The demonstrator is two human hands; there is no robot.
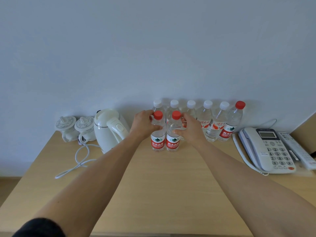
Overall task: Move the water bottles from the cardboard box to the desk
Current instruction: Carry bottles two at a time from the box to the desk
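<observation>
Both hands are working a pair of red-capped bottles standing upright, side by side and touching, at the centre of the frame on the counter [153, 185]. The left hand [142, 124] is wrapping its fingers round the left bottle [157, 134], and the right hand [191, 129] is curling round the right bottle [172, 135]. Each bottle is sitting just inside its own hand, long axis vertical, so I'd guess letting go sideways is what's next. Labels are reading "NONGFU SPRING" with Chinese characters. The back row of bottles [206, 117] is lining the wall just behind. The cardboard box isn't showing.
</observation>
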